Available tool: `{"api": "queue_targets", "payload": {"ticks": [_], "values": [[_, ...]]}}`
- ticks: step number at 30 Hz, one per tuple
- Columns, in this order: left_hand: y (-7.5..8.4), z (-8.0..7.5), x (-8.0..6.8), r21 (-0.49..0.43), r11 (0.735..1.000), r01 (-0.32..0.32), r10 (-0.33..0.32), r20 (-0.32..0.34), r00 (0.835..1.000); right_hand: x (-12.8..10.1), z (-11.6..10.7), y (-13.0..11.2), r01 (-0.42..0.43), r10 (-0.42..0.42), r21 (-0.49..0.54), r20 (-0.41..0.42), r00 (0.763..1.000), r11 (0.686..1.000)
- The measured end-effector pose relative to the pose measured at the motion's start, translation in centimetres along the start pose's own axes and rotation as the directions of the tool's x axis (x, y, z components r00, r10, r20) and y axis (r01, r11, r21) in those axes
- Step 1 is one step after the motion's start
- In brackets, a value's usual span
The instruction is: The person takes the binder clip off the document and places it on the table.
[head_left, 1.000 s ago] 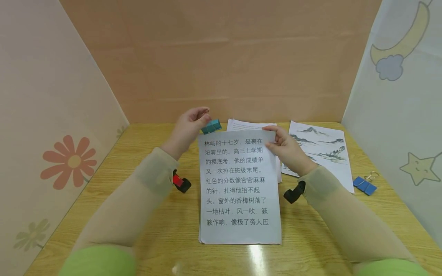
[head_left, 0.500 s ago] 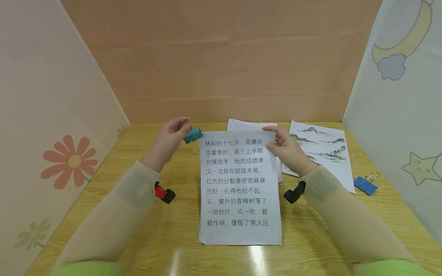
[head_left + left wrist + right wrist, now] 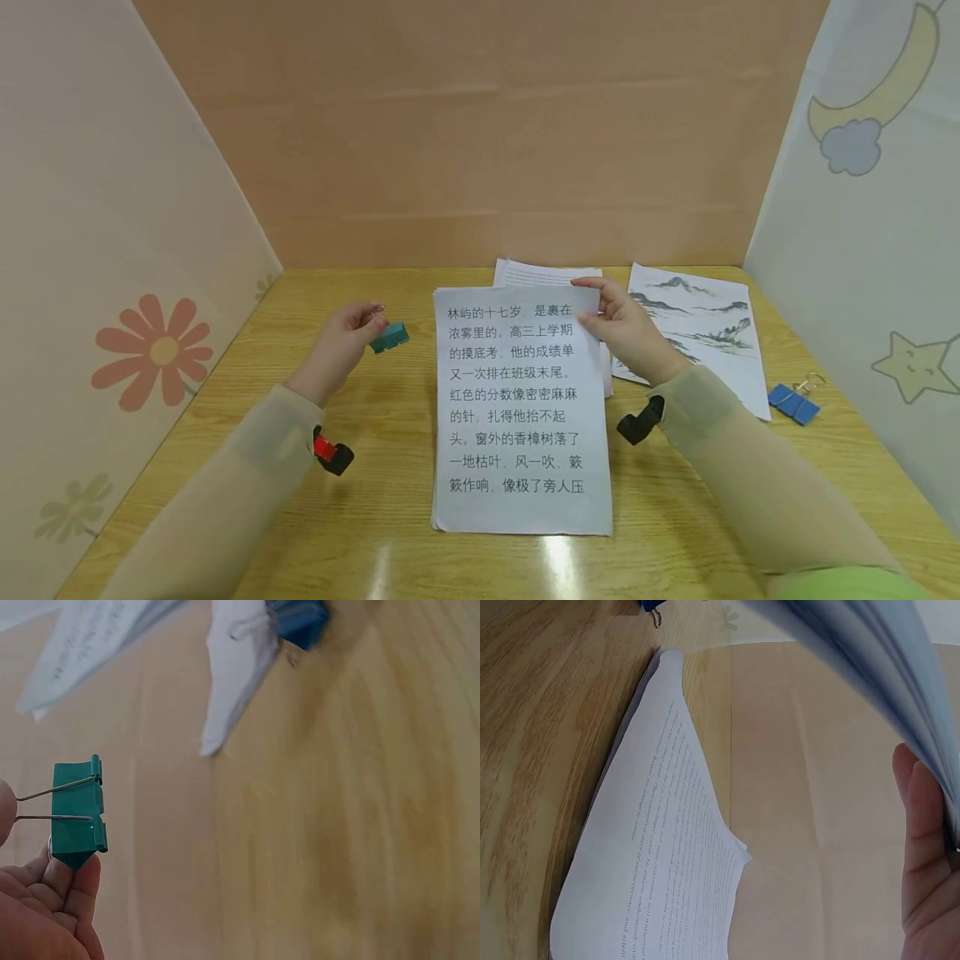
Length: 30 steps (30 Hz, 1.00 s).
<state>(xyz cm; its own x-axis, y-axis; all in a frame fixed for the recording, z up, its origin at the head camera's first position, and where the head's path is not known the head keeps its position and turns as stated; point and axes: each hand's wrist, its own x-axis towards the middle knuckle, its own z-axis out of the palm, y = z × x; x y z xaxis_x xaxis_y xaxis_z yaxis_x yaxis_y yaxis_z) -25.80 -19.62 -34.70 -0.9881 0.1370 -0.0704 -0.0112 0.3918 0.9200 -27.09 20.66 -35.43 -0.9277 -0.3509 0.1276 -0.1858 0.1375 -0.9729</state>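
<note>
My left hand (image 3: 341, 346) pinches a teal binder clip (image 3: 389, 337) by its wire handles, left of the printed stack of paper and apart from it. In the left wrist view the clip (image 3: 77, 808) shows its jaw edge facing away from the hand, with nothing between its lips. My right hand (image 3: 618, 321) grips the top right corner of the stack of paper (image 3: 517, 408), thumb in front and fingers behind. The stack stands upright, large Chinese text facing me. Its several sheets (image 3: 870, 667) show edge-on in the right wrist view.
Behind the held stack lie more printed sheets (image 3: 547, 273), partly hidden. To their right is a paper with an ink landscape (image 3: 701, 321). A blue binder clip (image 3: 795, 403) rests near the right wall on the wooden table (image 3: 360, 500). Panels enclose both sides and the back.
My left hand has drawn the teal binder clip away from the stack's top left corner, leftward and down. The right hand and the stack have hardly moved.
</note>
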Motion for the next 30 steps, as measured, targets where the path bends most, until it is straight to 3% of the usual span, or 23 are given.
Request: {"api": "queue_targets", "payload": {"ticks": [6, 10, 13, 25, 30], "values": [[-2.8, -1.6, -0.6, 0.087, 0.994, 0.073, -0.073, 0.007, 0.997, 0.0, -0.2, 0.1, -0.002, 0.002, 0.011, 0.002, 1.000, 1.000], [-4.5, -3.0, -1.1, 0.187, 0.974, 0.131, -0.130, -0.020, 0.991, 0.0, -0.2, 0.1, -0.002, 0.002, 0.015, 0.002, 1.000, 1.000], [-5.6, -3.9, -1.5, 0.210, 0.964, 0.162, -0.159, -0.029, 0.987, 0.0, -0.2, 0.1, 0.003, -0.003, 0.029, 0.002, 1.000, 1.000], [-8.0, -7.1, -2.8, 0.272, 0.928, 0.253, -0.238, -0.089, 0.967, 0.2, -0.1, 0.3, -0.037, 0.037, 0.043, -0.001, 0.999, 0.998], [-8.8, -8.4, -3.4, 0.272, 0.904, 0.330, -0.304, -0.136, 0.943, 0.2, -0.2, 0.4, -0.041, 0.041, 0.051, 0.001, 0.999, 0.998]]}}
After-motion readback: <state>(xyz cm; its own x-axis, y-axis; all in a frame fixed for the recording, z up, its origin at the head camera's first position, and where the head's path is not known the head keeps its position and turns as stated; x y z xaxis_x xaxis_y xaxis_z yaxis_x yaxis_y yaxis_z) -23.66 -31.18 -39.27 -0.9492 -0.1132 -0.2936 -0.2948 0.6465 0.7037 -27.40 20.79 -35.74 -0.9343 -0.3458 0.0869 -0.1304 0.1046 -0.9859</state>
